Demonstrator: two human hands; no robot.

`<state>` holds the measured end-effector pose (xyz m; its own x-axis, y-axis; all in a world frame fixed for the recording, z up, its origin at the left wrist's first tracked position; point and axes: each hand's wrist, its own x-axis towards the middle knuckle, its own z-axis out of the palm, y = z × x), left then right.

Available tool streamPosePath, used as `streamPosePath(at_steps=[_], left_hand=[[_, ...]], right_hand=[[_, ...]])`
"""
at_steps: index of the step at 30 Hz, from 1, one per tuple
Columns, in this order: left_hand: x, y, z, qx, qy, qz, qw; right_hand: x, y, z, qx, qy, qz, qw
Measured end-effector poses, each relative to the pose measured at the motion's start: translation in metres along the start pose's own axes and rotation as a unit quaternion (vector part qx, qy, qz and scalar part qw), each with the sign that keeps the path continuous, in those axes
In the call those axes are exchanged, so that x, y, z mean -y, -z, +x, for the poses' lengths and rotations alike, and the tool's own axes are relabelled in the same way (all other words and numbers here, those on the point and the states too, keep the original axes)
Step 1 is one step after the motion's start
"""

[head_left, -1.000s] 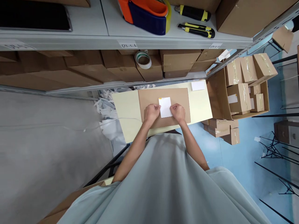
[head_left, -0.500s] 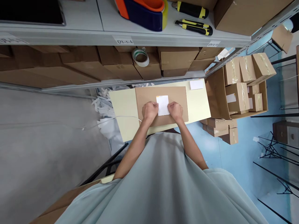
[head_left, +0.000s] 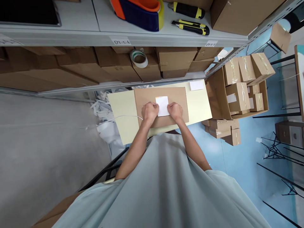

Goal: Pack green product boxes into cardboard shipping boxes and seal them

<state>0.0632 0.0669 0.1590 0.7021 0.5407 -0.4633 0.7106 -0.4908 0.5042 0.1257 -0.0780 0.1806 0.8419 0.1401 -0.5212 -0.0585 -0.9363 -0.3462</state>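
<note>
A white rectangular label with a small orange mark at its top is held between my hands, over a flat brown cardboard sheet. My left hand is closed, thumb and fingers pinching the label's left edge. On the opposite edge my right hand pinches likewise, its fingers curled. Whether the label touches the cardboard I cannot tell. Beneath lies a pale yellow tabletop, with another white slip of paper near its far right corner. A thin white cord runs to the cardboard near my left wrist.
Above the table is a metal shelf holding a tape dispenser and two utility knives. A tape roll sits against boxes below. At right stands an open carton of small boxes. White scraps pile up left.
The view has shifted slightly, so everything appears a little further left. Both hands keep their pinch on the label, which stays over the cardboard.
</note>
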Motion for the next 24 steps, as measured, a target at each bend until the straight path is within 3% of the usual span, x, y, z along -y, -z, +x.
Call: streamPosePath(at_steps=[18,24], left_hand=[[-0.004,-0.003,-0.008,-0.004,-0.031,0.030,0.999],[0.005,-0.003,-0.012,-0.004,-0.049,0.014,0.999]], right_hand=[[-0.004,0.003,0.000,0.016,0.012,-0.013,1.000],[-0.006,0.002,-0.004,0.015,0.035,-0.027,0.999]])
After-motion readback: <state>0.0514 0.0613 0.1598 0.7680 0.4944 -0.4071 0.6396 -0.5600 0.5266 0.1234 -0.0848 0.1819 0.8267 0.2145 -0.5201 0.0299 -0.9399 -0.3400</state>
